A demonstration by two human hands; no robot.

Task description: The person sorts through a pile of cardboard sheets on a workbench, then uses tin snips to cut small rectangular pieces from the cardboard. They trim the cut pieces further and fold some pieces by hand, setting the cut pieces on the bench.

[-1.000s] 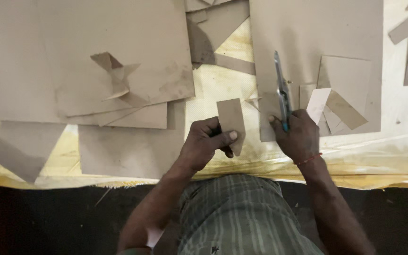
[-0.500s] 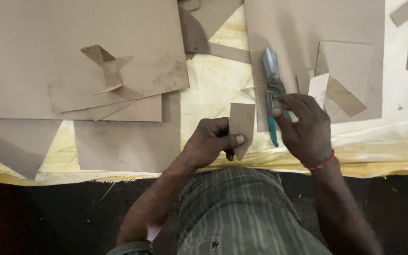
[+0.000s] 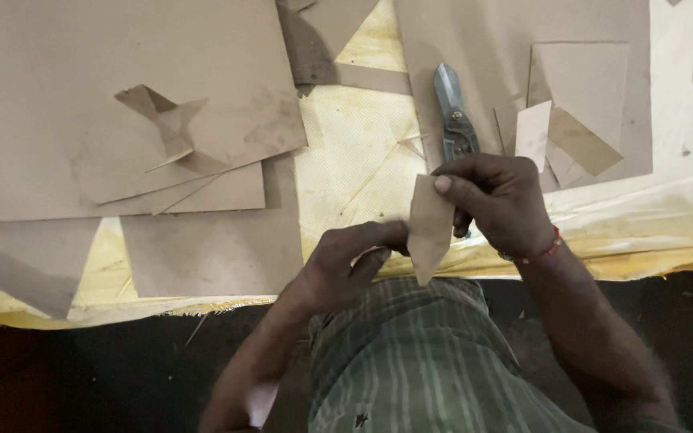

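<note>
- Pinching a small brown cardboard piece with a pointed lower end (image 3: 429, 228), the left hand (image 3: 345, 269) is curled closed, its fingertips meeting the piece's left edge.
- The right hand (image 3: 497, 202) is closed too: its thumb presses on the top of the same cardboard piece, while the other fingers wrap around the handles of grey metal shears (image 3: 455, 128).
- The shears' blades point away from the person and lie over a large brown cardboard sheet (image 3: 475, 48) on the table.
- The cardboard piece stands almost upright between the two hands, above the near edge of the table, which is covered by a yellow woven sheet (image 3: 354, 152).
- A red thread band (image 3: 541, 252) circles the right wrist.
- Left of the hands lies a stack of big brown cardboard sheets (image 3: 82, 72) with a torn, folded flap (image 3: 158, 120) on top.
- Smaller cardboard offcuts (image 3: 575, 136) lie just beyond the right hand.
- No containers are in view.
</note>
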